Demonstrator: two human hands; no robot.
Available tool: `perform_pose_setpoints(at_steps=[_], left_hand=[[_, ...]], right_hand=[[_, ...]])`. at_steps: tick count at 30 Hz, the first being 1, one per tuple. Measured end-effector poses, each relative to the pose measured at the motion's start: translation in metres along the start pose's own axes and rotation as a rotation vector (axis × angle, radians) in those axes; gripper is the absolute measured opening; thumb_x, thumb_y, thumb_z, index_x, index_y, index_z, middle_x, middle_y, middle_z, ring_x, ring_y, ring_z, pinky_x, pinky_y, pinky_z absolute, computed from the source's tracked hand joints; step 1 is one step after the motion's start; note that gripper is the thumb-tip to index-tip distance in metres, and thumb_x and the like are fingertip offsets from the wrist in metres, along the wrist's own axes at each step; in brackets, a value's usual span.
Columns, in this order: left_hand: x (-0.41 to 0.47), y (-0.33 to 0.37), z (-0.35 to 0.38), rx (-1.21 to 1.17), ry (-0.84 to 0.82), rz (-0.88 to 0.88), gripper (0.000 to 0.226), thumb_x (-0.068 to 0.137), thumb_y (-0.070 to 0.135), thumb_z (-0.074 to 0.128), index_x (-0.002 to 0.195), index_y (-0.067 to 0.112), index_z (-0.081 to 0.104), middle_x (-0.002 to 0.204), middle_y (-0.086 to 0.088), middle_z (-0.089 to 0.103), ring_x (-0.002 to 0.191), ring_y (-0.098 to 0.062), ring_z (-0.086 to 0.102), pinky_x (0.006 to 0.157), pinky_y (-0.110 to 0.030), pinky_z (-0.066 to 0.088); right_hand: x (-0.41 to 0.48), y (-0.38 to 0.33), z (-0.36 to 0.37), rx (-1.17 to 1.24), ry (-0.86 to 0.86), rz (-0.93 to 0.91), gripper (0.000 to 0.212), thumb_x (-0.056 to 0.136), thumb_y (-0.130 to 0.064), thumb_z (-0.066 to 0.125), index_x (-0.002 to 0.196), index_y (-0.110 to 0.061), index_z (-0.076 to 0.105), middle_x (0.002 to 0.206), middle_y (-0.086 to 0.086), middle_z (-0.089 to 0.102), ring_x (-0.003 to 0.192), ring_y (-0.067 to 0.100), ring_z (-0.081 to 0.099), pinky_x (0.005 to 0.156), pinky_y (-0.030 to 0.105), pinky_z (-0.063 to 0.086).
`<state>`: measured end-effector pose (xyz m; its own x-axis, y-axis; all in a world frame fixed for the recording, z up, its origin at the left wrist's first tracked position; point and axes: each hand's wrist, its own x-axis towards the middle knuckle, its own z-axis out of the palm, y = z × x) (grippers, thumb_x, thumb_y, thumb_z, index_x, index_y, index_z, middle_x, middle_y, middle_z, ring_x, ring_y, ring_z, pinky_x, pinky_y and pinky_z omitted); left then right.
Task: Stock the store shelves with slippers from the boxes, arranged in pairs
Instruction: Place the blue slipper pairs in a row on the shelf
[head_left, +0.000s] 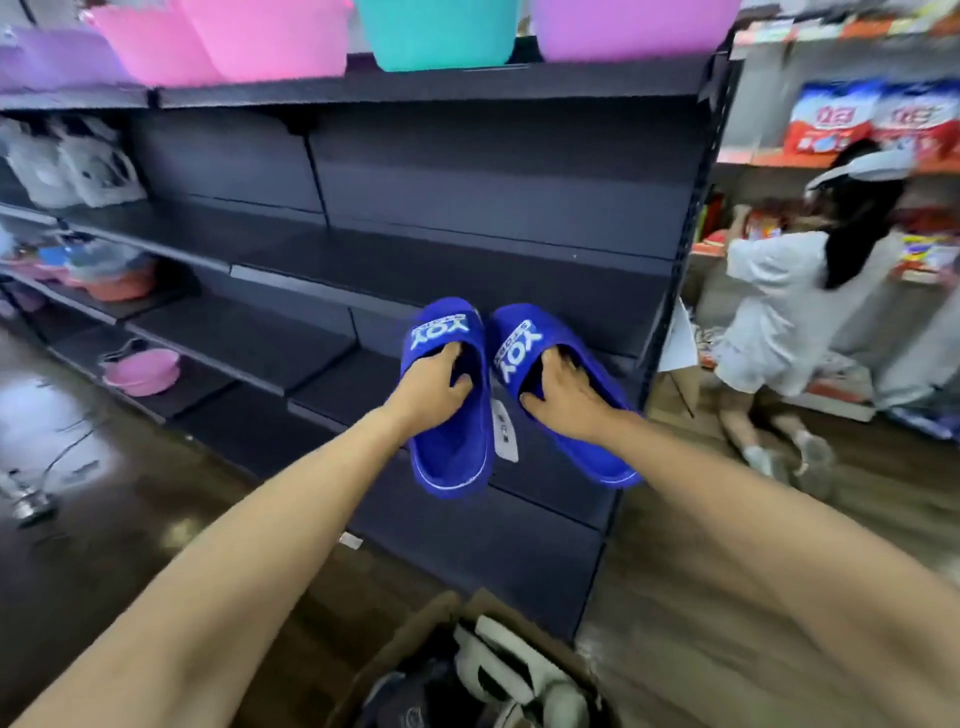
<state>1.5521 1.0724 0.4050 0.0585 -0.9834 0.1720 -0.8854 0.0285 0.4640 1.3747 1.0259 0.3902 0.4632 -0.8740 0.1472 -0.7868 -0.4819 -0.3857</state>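
The fingertips of both hands are hidden under the slipper straps. The box (410, 654) at the bottom centre is cut off by the frame edge, and the white and dark footwear inside it is too blurred to tell apart. The right side of the frame is smeared, so the packets (852, 119) on the racks there cannot be read.

Dark shelves (467, 270) fill the middle of the frame. Along the top edge stand a pink tub (270, 36), a teal tub (436, 31) and a purple tub (634, 26), all cut off above. White bags (78, 166) hang at the upper left, and a pink basin (143, 369) sits on a low shelf at the left. A person (795, 312) in white crouches at the right, beside the racks.

The left hand (434, 387) holds the left slipper (452, 452), fingers curled in under its strap. The right hand (563, 397) grips the right slipper (608, 457) the same way. Both slippers are bright blue with white lettering on the strap. They are held side by side at the frame's centre, toes up and heels toward the bottom, in front of the lower shelves. Whether they touch a shelf cannot be told. A white tag (505, 431) hangs between them.
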Motion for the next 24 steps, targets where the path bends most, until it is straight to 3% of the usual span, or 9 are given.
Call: perform_pose_setpoints(at_steps=[3, 7, 12, 14, 17, 21, 24], left_hand=[[0.046, 0.009, 0.001, 0.002, -0.073, 0.122, 0.035, 0.093, 0.015, 0.045, 0.126, 0.004, 0.043, 0.121, -0.014, 0.057, 0.108, -0.031, 0.053, 0.083, -0.028, 0.036], [0.097, 0.018, 0.010, -0.032, -0.144, 0.240, 0.038, 0.093, 0.016, 0.046, 0.130, 0.007, 0.042, 0.127, -0.009, 0.054, 0.115, -0.028, 0.051, 0.091, -0.030, 0.038], [0.151, 0.026, 0.036, -0.032, -0.256, 0.283, 0.037, 0.094, 0.027, 0.048, 0.127, 0.009, 0.044, 0.128, -0.008, 0.054, 0.115, -0.025, 0.050, 0.091, -0.027, 0.036], [0.173, 0.028, 0.049, -0.056, -0.318, 0.238, 0.042, 0.092, 0.042, 0.048, 0.124, 0.014, 0.045, 0.129, -0.006, 0.053, 0.115, -0.025, 0.050, 0.094, -0.030, 0.039], [0.209, 0.031, 0.064, 0.099, -0.318, 0.262, 0.062, 0.089, 0.057, 0.043, 0.139, 0.021, 0.034, 0.140, -0.008, 0.045, 0.126, -0.029, 0.043, 0.107, -0.040, 0.032], [0.257, 0.033, 0.078, 0.314, -0.276, 0.301, 0.057, 0.095, 0.053, 0.029, 0.143, 0.023, 0.030, 0.141, -0.011, 0.045, 0.131, -0.031, 0.038, 0.113, -0.042, 0.015], [0.285, 0.031, 0.086, 0.321, -0.255, 0.384, 0.051, 0.096, 0.048, 0.029, 0.141, 0.024, 0.033, 0.136, -0.010, 0.050, 0.125, -0.030, 0.043, 0.110, -0.043, 0.018]], right_hand=[[0.027, 0.011, -0.015, 0.060, 0.085, 0.123, 0.061, 0.089, -0.018, 0.054, 0.135, 0.009, 0.022, 0.142, 0.024, 0.033, 0.132, 0.036, 0.033, 0.109, 0.042, 0.027], [0.057, 0.025, -0.024, 0.218, 0.195, 0.349, 0.056, 0.090, -0.010, 0.051, 0.134, 0.009, 0.021, 0.139, 0.024, 0.037, 0.127, 0.037, 0.039, 0.105, 0.038, 0.032], [0.089, 0.052, -0.024, 0.329, 0.280, 0.577, 0.061, 0.091, -0.006, 0.049, 0.136, 0.014, 0.014, 0.113, 0.020, 0.051, 0.105, 0.027, 0.051, 0.090, 0.034, 0.037], [0.102, 0.065, -0.027, 0.267, 0.253, 0.615, 0.067, 0.092, -0.012, 0.051, 0.139, 0.014, 0.010, 0.127, 0.025, 0.050, 0.117, 0.034, 0.050, 0.093, 0.035, 0.037], [0.129, 0.086, -0.028, 0.167, 0.197, 0.614, 0.066, 0.093, -0.019, 0.051, 0.139, 0.010, 0.014, 0.131, 0.024, 0.049, 0.120, 0.037, 0.049, 0.094, 0.035, 0.038], [0.164, 0.107, -0.020, 0.082, 0.271, 0.664, 0.051, 0.094, -0.019, 0.049, 0.135, 0.003, 0.029, 0.130, 0.022, 0.051, 0.119, 0.036, 0.050, 0.095, 0.035, 0.038], [0.184, 0.117, -0.013, 0.129, 0.395, 0.673, 0.041, 0.091, -0.011, 0.048, 0.128, 0.003, 0.038, 0.129, 0.023, 0.051, 0.118, 0.037, 0.049, 0.094, 0.036, 0.038]])
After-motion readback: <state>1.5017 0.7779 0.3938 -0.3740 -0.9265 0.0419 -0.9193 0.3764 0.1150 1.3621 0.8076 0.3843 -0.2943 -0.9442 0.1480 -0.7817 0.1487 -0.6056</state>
